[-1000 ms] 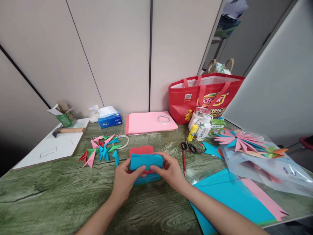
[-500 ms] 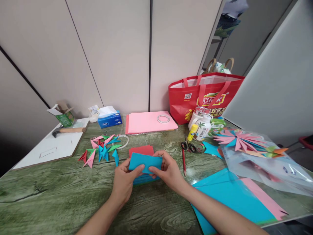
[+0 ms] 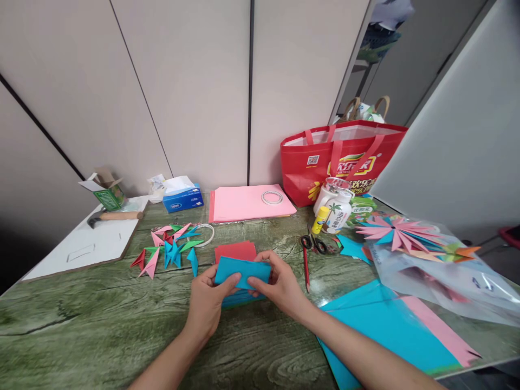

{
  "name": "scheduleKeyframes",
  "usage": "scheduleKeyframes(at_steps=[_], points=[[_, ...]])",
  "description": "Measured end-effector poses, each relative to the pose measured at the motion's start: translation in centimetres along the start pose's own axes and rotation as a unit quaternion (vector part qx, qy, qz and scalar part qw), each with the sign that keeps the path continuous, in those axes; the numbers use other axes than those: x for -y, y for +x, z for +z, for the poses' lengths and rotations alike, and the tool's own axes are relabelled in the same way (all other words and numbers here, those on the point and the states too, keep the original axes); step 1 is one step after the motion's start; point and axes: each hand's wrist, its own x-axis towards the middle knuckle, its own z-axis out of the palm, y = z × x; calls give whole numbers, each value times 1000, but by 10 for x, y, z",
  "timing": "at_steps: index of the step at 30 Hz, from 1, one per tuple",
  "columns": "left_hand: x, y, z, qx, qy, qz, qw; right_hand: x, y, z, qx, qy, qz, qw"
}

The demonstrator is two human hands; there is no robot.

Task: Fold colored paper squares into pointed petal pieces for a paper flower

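A small blue rectangle of paper (image 3: 242,269) is held between my two hands, tilted up toward me. My left hand (image 3: 209,295) grips its left end, thumb on the front face and fingers behind. On the right end, my right hand (image 3: 280,284) pinches it the same way, its thumb near the lower edge. Whether the paper is folded I cannot tell. Just behind it lie red paper pieces (image 3: 235,250), and below it more blue paper (image 3: 239,299) rests on the table, partly hidden by my hands.
Folded paper pieces (image 3: 173,253) lie to the left. Scissors (image 3: 312,243), a red pencil (image 3: 306,271) and a glue stick (image 3: 320,219) are at the right. Large blue sheets (image 3: 385,325) cover the right front. Pink sheets (image 3: 244,203) and a red bag (image 3: 300,173) stand behind.
The blue paper's top edge looks slightly lower and more tilted toward the right. Both hands keep the same hold on it.
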Motion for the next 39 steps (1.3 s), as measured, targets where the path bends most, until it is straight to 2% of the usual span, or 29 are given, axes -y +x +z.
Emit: scheduleKeyframes(at_steps=[4,10,17,31,39], points=[[-1,-2,2,2,35,-4,999,1,5,-5,-47,-79,-50,994],[0,-3,4,22,18,3,1000,6,5,-5,-44,-81,-39,995],[0,-6,4,24,17,-19,999,8,3,-3,-54,-84,-35,994],[1,-6,5,6,11,-22,1000,7,3,-3,-47,-85,-31,995],[3,-6,4,20,46,-18,999,8,3,-1,-35,-90,-41,994]])
